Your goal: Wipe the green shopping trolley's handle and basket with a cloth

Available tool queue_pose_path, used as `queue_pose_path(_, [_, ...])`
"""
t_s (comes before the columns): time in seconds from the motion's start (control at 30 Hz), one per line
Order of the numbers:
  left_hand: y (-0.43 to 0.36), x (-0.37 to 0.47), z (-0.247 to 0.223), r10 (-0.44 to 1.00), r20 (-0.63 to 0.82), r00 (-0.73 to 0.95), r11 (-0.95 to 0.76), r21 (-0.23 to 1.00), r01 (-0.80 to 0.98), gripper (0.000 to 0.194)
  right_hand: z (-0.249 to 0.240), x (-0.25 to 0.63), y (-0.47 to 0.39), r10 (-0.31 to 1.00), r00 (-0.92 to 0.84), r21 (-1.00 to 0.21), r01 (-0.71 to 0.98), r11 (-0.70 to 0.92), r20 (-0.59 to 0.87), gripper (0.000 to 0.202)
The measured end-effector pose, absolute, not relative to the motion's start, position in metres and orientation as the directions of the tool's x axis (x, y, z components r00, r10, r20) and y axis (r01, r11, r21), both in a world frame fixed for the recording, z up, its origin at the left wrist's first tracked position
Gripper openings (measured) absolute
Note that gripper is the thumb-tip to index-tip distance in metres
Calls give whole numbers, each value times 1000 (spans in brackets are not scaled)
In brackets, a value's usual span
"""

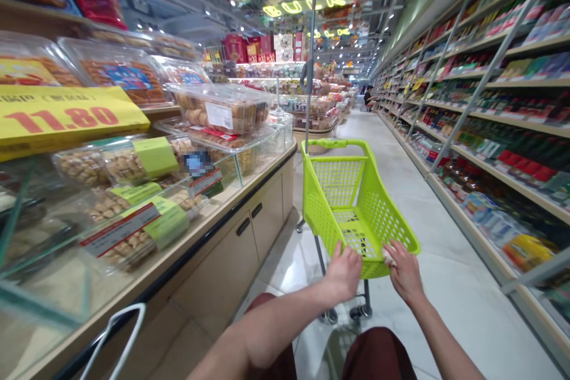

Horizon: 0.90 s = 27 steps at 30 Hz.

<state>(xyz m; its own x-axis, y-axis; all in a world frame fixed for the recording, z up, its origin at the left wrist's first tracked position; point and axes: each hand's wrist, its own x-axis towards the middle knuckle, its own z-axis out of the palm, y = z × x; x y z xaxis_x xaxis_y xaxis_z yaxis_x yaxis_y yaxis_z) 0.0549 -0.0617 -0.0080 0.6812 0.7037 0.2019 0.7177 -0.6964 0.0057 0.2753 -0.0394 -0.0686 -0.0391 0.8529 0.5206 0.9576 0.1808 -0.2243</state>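
Note:
A bright green plastic shopping cart stands in the aisle in front of me, its perforated basket holding nothing that I can see. The fingers of my left hand are wrapped over the near rim of the basket, left of its middle. Further right along the same rim, my right hand is closed on the cart too. A small white patch shows under its fingers, too small to make out. At the cart's far left corner, a tall grey pole rises above the basket.
A display counter with clear boxes of pastries and a yellow price sign runs along my left. Stocked shelves line the right. The pale tiled floor stretches between them. Far down the aisle is a person.

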Motion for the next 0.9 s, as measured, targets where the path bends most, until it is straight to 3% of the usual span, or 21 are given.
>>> queue_pose_path(0.1, [-45, 61, -1, 637, 201, 744, -756, -29, 654, 38, -70, 304, -40, 858, -13, -264, 949, 172, 513, 45])
queue_pose_path(0.3, [10, 48, 22, 653, 134, 745, -739, -99, 666, 45, -72, 303, -48, 887, 7, -362, 915, 181, 462, 42])
queue_pose_path(0.53, [27, 67, 18, 628, 158, 762, -742, -175, 647, 35, -79, 276, -60, 841, 18, -429, 866, 257, 541, 41])
queue_pose_path(0.9, [12, 84, 18, 640, 220, 736, -725, -143, 673, 33, -81, 307, -58, 846, 5, -400, 883, 247, 534, 40])
